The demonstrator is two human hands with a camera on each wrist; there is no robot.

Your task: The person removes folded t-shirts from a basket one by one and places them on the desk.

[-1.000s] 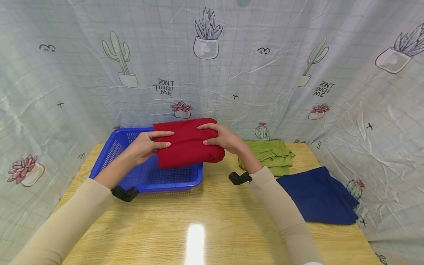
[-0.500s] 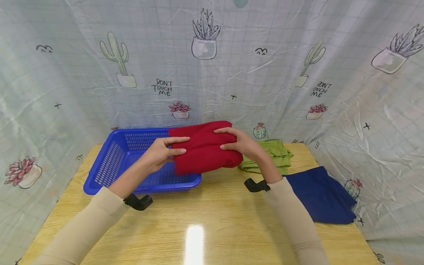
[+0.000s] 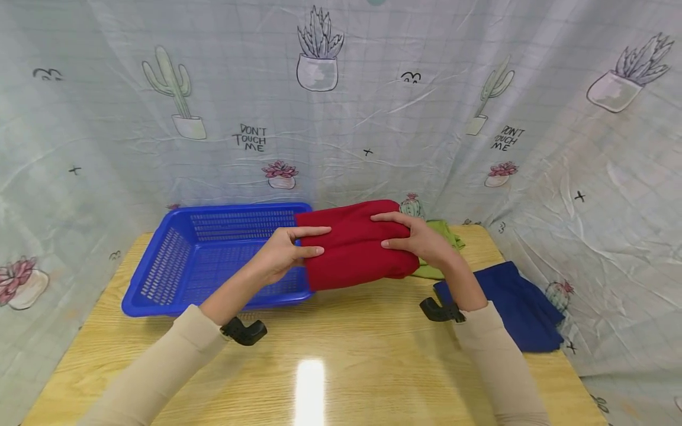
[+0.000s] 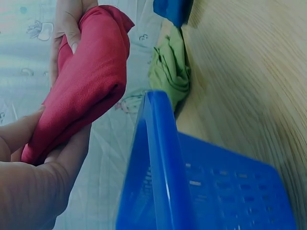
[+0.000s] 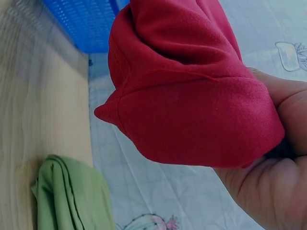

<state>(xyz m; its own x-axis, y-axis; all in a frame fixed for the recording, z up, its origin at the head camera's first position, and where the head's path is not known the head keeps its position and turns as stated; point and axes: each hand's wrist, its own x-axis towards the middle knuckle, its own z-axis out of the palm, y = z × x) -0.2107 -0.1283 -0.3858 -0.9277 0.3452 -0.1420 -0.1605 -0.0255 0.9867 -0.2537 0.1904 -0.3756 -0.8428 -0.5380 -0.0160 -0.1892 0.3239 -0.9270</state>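
A folded red cloth (image 3: 354,254) is held up between both hands, over the right rim of the blue basket (image 3: 213,310). My left hand (image 3: 279,255) grips its left end, with thumb and a finger on top and other fingers underneath, as the left wrist view shows. At the other end, my right hand (image 3: 426,241) pinches the cloth the same way. In the right wrist view the red bundle (image 5: 201,120) shows rounded folds and one small pointed corner. The basket's inside, where it shows, holds nothing.
A folded green cloth (image 3: 428,271) lies at the back right, partly hidden behind the right hand. Closer in, a folded navy cloth (image 3: 524,313) rests near the table's right edge. A patterned curtain (image 3: 341,124) hangs behind the wooden table (image 3: 367,361).
Both hands have carried the red cloth to the right, from over the basket to mostly past its right rim. It now covers part of the green cloth in the head view.
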